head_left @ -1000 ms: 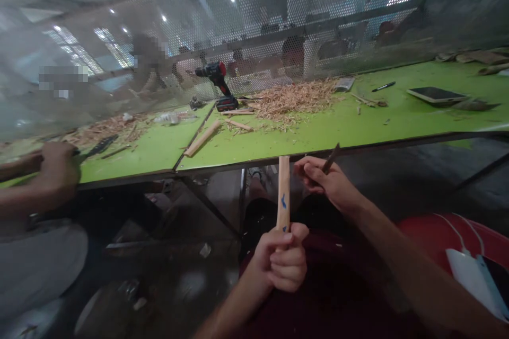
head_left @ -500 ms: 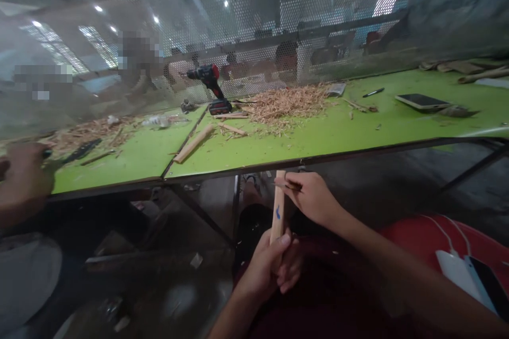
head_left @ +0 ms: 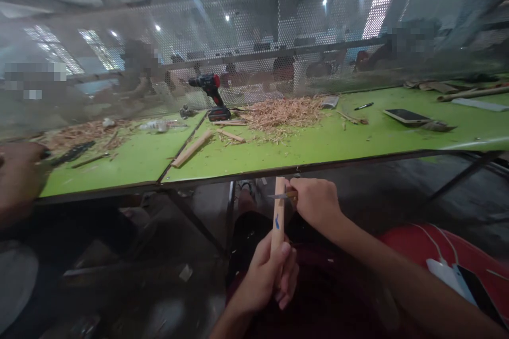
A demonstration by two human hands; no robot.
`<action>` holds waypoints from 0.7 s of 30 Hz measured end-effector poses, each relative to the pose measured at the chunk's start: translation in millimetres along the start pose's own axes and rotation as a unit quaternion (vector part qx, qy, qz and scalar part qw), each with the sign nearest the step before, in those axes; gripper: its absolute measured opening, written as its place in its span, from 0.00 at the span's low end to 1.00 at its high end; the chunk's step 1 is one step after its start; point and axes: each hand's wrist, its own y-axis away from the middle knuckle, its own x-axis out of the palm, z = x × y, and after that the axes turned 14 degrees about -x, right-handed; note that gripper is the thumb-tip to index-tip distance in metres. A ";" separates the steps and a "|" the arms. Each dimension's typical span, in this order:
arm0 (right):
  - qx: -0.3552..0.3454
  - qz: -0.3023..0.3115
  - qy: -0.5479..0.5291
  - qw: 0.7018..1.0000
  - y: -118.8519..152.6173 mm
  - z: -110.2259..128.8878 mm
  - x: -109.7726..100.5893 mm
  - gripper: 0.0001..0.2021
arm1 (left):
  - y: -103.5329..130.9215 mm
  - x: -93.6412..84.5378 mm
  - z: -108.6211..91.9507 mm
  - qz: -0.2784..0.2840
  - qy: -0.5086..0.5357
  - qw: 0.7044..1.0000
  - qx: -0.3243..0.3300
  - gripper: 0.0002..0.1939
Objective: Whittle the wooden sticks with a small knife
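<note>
A pale wooden stick with a blue mark stands nearly upright below the table's front edge. My left hand is wrapped round its lower end. My right hand, on the right of the stick's upper part, grips a small knife by its wooden handle. The knife's thin blade points left and crosses the stick near the top.
The green table bears a cordless drill, a heap of shavings, a wooden piece, a pen and a phone. Another person's hand is at the left. A red stool stands at the right.
My right hand and the knife are slightly lower along the stick, and the blade now shows clearly. The view has shifted a little. Both hands keep their hold.
</note>
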 end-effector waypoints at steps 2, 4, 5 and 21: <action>-0.007 -0.012 0.009 1.000 -4.3 0.3 -0.7 0.22 | 2.8 4.3 0.7 -0.057 -0.045 0.997 -0.017 0.19; -0.010 -0.013 0.016 1.000 -9.4 0.5 -1.8 0.22 | 4.7 7.4 0.6 -0.092 -0.069 0.993 -0.024 0.21; -0.011 -0.006 0.017 1.000 -11.7 0.7 -2.8 0.22 | 5.2 8.1 0.3 -0.096 -0.072 0.993 -0.022 0.21; -0.016 0.010 0.033 0.999 -39.7 -28.9 -3.3 0.16 | 4.5 -0.1 11.6 0.068 0.017 0.997 0.020 0.10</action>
